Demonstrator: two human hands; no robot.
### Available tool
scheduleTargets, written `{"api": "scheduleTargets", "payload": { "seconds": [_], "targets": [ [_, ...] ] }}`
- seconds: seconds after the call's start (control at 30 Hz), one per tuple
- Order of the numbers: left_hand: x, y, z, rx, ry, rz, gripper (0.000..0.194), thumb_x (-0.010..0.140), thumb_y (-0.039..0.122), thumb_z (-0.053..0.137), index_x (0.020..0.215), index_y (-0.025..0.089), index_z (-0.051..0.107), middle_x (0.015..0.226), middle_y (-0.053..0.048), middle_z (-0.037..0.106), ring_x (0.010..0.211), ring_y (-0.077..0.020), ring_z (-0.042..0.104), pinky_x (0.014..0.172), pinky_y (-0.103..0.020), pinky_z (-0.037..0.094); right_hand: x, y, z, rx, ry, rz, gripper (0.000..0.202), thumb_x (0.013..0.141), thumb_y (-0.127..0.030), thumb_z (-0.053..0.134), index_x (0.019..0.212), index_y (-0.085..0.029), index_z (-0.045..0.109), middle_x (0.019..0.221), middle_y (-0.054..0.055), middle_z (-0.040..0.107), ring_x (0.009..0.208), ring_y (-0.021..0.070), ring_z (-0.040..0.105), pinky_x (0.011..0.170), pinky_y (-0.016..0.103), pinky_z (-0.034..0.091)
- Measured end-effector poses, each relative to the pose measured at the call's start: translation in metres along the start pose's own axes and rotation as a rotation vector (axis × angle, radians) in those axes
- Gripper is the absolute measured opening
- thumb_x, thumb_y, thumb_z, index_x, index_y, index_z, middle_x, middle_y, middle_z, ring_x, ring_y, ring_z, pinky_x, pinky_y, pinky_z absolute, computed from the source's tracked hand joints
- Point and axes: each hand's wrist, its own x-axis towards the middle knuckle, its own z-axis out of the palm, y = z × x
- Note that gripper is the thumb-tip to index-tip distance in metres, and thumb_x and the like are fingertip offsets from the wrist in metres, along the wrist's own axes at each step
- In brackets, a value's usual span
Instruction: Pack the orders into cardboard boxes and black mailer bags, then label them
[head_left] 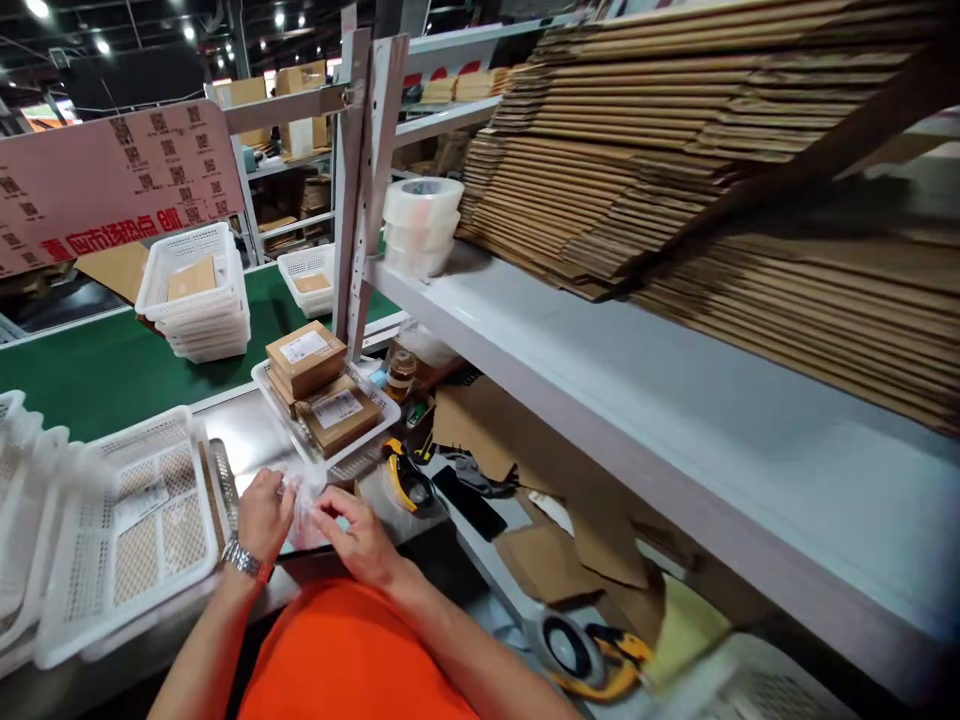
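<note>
The film [306,500], clear and crumpled, lies right between the hands, over the near edge of the bench: at three o'clock from the left hand [262,516] and at about ten o'clock from the right hand [360,535]. Its long axis is hard to read in the folds, but seems to run roughly from twelve to six, across the line joining the hands. The left fingers are curled in and appear to pinch its left side; the right thumb and forefinger are pressed together on its right side, the other fingers folded behind. Neither hand is clearly nearer, since both touch it. From the film, the tray [366,440] of boxes [341,415] sits just beyond at one o'clock, its near corner close to both hands' fingertips. The basket [71,550] stands at nine o'clock, nearer the left hand, its long side slanting from seven to one. The dispenser [409,482] lies at about three o'clock, nearer the right hand, with the phone [471,503] past it.
</note>
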Motion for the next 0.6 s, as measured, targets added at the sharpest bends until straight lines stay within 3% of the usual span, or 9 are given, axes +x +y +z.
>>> {"api": "scheduleTargets", "payload": {
  "seconds": [0.07,0.13,0.23,0.27,0.33,0.43,0.53,0.6],
  "targets": [
    [0.0,0.012,0.001,-0.072,0.006,-0.005,0.032,0.098,0.048,0.063,0.08,0.024,0.076,0.071,-0.002,0.057,0.068,-0.0205,0.053,0.072,-0.034,0.042,0.002,0.005,-0.008,0.086,0.1,0.088,0.036,0.101,-0.057,0.064,0.088,-0.024,0.071,0.086,0.002,0.073,0.08,0.0198,0.064,0.078,0.033,0.053],
    [-0.002,0.028,0.003,-0.183,-0.009,-0.029,0.035,0.1,0.049,0.061,0.093,0.023,0.083,0.073,-0.002,0.059,0.07,-0.0199,0.056,0.071,-0.033,0.043,0.006,0.011,-0.015,0.17,0.128,0.178,0.039,0.092,-0.059,0.076,0.108,-0.024,0.07,0.102,0.004,0.077,0.091,0.0221,0.069,0.084,0.035,0.056],
    [-0.005,0.054,0.007,-0.341,-0.077,-0.055,0.035,0.098,0.05,0.068,0.105,0.021,0.087,0.079,-0.004,0.065,0.075,-0.0217,0.062,0.074,-0.033,0.048,0.013,0.016,-0.022,0.174,0.027,0.255,0.082,0.068,-0.046,0.098,0.138,-0.025,0.061,0.125,0.009,0.078,0.109,0.0274,0.074,0.096,0.04,0.059],
    [-0.007,0.061,0.008,-0.375,-0.113,-0.044,0.034,0.097,0.049,0.07,0.108,0.022,0.088,0.082,-0.005,0.068,0.078,-0.0228,0.064,0.077,-0.034,0.051,0.016,0.017,-0.025,0.145,0.013,0.262,0.086,0.066,-0.041,0.099,0.141,-0.025,0.061,0.126,0.009,0.078,0.11,0.0282,0.075,0.097,0.041,0.06],
    [-0.012,0.067,0.008,-0.411,-0.181,0.026,0.03,0.096,0.045,0.072,0.109,0.024,0.088,0.093,-0.008,0.075,0.089,-0.0255,0.069,0.087,-0.038,0.055,0.021,0.018,-0.035,0.062,0.027,0.239,0.071,0.068,-0.037,0.094,0.134,-0.024,0.069,0.122,0.009,0.08,0.106,0.0286,0.075,0.098,0.043,0.06],
    [-0.025,0.05,0.005,-0.38,-0.195,0.131,0.023,0.098,0.04,0.07,0.097,0.026,0.088,0.122,-0.013,0.078,0.114,-0.0296,0.073,0.104,-0.044,0.057,0.025,0.022,-0.059,-0.038,0.117,0.17,0.045,0.07,-0.031,0.086,0.114,-0.023,0.08,0.117,0.009,0.081,0.107,0.0299,0.074,0.102,0.046,0.059],
    [-0.038,0.008,0.013,-0.206,-0.287,0.089,0.022,0.088,0.043,0.081,0.101,0.026,0.086,0.134,-0.016,0.075,0.124,-0.035,0.072,0.112,-0.05,0.056,0.02,0.025,-0.081,-0.055,0.203,0.104,0.038,0.073,-0.029,0.084,0.111,-0.025,0.083,0.121,0.009,0.081,0.115,0.0309,0.072,0.108,0.047,0.056],
    [-0.044,-0.022,0.027,0.023,-0.468,0.008,0.06,0.067,0.041,0.096,0.122,0.024,0.083,0.142,-0.02,0.071,0.135,-0.0442,0.066,0.119,-0.059,0.051,0.016,0.026,-0.085,-0.045,0.136,0.064,0.032,0.076,-0.029,0.084,0.108,-0.026,0.084,0.122,0.009,0.081,0.117,0.0308,0.073,0.109,0.047,0.056]
  ]
}}
